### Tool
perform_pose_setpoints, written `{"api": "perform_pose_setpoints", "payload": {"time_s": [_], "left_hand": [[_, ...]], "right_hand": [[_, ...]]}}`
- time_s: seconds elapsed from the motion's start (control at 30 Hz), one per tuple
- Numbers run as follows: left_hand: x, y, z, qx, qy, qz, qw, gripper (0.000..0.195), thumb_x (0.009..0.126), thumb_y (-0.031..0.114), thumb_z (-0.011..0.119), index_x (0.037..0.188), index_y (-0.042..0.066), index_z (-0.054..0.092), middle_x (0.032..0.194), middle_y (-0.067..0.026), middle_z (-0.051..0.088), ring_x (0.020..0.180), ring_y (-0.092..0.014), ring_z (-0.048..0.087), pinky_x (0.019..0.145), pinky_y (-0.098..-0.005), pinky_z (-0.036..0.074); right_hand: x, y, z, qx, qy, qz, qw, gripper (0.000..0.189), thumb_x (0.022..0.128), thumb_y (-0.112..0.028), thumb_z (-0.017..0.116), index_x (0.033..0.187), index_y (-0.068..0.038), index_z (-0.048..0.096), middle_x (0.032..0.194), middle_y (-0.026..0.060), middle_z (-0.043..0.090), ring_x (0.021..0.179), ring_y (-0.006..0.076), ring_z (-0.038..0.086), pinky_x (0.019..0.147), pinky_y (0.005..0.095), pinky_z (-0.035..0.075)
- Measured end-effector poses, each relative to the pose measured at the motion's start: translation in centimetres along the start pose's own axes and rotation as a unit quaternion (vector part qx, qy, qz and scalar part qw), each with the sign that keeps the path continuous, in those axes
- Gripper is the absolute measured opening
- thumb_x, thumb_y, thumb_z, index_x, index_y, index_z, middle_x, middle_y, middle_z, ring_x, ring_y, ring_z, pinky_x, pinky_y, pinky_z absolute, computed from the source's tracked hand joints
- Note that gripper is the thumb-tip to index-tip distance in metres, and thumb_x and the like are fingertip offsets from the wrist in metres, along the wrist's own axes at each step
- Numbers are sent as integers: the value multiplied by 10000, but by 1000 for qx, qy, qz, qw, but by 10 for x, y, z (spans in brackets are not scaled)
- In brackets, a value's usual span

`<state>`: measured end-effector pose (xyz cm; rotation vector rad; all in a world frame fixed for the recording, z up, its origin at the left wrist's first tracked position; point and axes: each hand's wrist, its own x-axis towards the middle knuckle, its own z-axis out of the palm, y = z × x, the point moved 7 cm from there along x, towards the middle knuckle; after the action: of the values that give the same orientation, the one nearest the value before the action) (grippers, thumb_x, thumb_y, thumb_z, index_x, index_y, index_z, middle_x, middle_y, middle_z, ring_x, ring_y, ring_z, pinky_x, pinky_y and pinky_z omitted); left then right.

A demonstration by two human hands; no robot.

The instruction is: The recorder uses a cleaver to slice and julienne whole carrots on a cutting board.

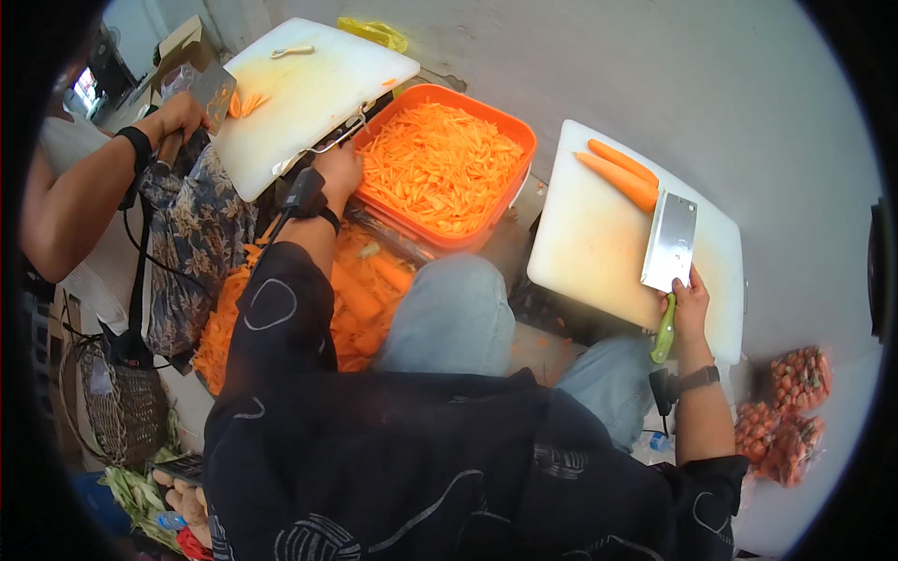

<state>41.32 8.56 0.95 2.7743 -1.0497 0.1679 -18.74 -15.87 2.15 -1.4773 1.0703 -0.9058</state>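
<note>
My right hand (687, 305) grips a cleaver (670, 242) by its green handle, its blade lying over the white cutting board (596, 245) on the right. Whole peeled carrots (621, 175) lie on that board, their ends against the blade. My left hand (340, 168) is at the left rim of an orange plastic tub (519, 133) heaped with shredded carrot (442, 168). Its fingers are partly hidden, so its grip is unclear. Below the tub, more carrots and peelings (358, 294) fill a container beside my knee.
At the left a co-worker holds another cleaver (214, 98) over a second white board (316, 77) with a peeler (292, 51) and cut carrot. Bags of small red-orange produce (800, 379) lie at right; a woven basket (123, 400) stands lower left. A wall rises behind.
</note>
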Motion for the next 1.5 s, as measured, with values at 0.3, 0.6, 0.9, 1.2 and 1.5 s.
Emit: {"api": "perform_pose_setpoints", "payload": {"time_s": [0.3, 0.6, 0.9, 1.2, 1.5], "left_hand": [[-24, 40, -24, 209, -121, 105, 965, 447, 936, 370, 461, 1095, 21, 690, 1188, -189, 622, 1137, -360, 563, 969, -463, 458], [-20, 64, -15, 85, -237, -30, 967, 614, 961, 528, 359, 1119, 39, 696, 1239, -180, 625, 1167, -354, 562, 985, -461, 423], [-22, 93, -4, -122, -383, -21, 915, 592, 936, 536, 451, 861, 22, 735, 957, -128, 713, 953, -346, 655, 846, -429, 491], [-16, 116, -5, -127, -45, 303, 943, 339, 868, 252, 634, 1200, 194, 667, 1422, -119, 479, 1272, -337, 473, 1060, -409, 399], [-21, 156, 45, -3, -122, 327, 937, 577, 819, -2, 572, 1352, 216, 548, 1510, -99, 374, 1380, -385, 332, 1134, -418, 320]], "right_hand": [[10, 2, 8, -1, -1, -22, 1000, 491, 936, 9, 464, 1415, 50, 365, 894, 104, 634, 610, 118, 578, 459, 231, 463], [4, 5, 6, 31, 27, -41, 998, 490, 937, 12, 459, 1416, 50, 365, 862, 100, 627, 614, 118, 576, 469, 233, 464], [5, 13, -1, 41, 27, -40, 998, 508, 939, 6, 465, 1430, 48, 344, 881, 109, 625, 631, 126, 580, 471, 238, 469], [2, 9, 10, 116, 32, -50, 991, 523, 941, -50, 485, 1442, 19, 351, 772, 87, 609, 500, 114, 521, 455, 224, 444], [-2, 11, 4, 95, 30, -42, 994, 550, 928, 11, 475, 1452, 45, 309, 996, 123, 617, 677, 133, 582, 469, 243, 471]]}}
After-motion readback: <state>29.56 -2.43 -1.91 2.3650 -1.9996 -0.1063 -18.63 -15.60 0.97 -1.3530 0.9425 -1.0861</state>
